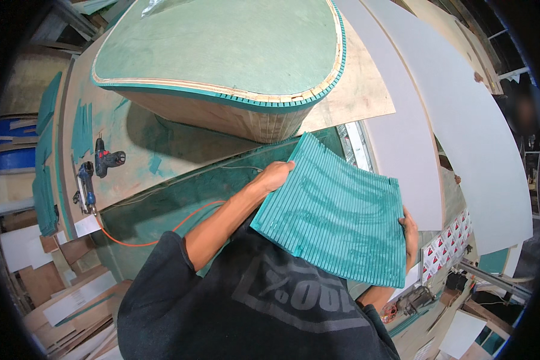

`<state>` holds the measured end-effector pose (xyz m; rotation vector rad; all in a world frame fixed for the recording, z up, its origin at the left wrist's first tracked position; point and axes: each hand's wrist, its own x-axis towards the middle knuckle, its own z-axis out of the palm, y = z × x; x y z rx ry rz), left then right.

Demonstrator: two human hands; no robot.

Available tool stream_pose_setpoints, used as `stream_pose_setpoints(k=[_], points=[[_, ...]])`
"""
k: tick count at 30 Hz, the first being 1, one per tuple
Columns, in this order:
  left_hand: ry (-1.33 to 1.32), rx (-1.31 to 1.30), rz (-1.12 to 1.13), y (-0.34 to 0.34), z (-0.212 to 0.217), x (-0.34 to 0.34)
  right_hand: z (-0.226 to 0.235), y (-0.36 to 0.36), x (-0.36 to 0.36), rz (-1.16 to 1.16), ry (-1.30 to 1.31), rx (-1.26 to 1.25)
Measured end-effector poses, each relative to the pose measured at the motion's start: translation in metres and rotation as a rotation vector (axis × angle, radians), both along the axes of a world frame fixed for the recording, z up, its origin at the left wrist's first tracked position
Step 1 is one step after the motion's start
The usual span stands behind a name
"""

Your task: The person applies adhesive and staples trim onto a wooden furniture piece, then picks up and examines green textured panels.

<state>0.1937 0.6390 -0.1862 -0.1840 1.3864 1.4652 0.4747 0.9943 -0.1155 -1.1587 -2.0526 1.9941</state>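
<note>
I hold a green grooved panel (333, 210), bowed and cut with many parallel slits, in front of my chest. My left hand (276, 175) is closed on its upper left edge. At the opposite edge my right hand (409, 231) grips the panel, its thumb side partly hidden behind it. Just beyond stands a large wooden form (222, 54) with rounded corners and a green top. A slit green strip (180, 89) runs round its upper rim, over a bare wooden side.
On the plywood sheet (186, 174) at left lie a cordless drill (109, 159) and a blue nail gun (86, 187) with an orange hose (126, 243). Large pale sheets (462, 120) lie at right. Wood offcuts (72, 294) fill the lower left.
</note>
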Motion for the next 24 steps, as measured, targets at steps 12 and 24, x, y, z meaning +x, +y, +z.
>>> stream_pose_setpoints(k=[12, 24], points=[[-0.008, -0.023, 0.000, 0.002, 0.016, 0.002, 0.000, 0.004, 0.002, -0.128, 0.044, -0.039], [0.344, -0.166, -0.187, -0.013, -0.049, -0.005, 0.053, -0.114, -0.018, -0.027, 0.387, 0.585]])
